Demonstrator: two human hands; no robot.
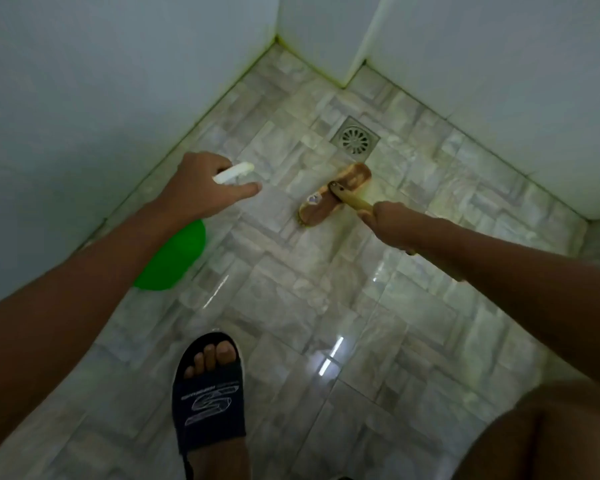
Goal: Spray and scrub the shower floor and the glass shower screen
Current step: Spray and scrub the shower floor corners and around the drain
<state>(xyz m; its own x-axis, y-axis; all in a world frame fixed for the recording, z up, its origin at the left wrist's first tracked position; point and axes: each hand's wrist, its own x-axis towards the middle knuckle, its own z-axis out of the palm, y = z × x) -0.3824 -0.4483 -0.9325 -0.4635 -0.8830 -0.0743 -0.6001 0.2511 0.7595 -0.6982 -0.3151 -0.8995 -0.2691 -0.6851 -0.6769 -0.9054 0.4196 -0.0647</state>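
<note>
The shower floor [291,299] is wet and shiny. The right hand [388,225] wraps the brush [333,194] handle, pushing bristles down near the drain [354,137]. The left hand [201,183] holds the green spray bottle [174,258], one finger straight, maybe ready to squirt.

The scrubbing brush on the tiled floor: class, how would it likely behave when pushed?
The scrubbing brush looks wooden with a rigid handle, so probably stiff, not floppy. Its broad head lies flat, so unlikely to roll. The floor shines as if wet, so it may slide easily.
</note>
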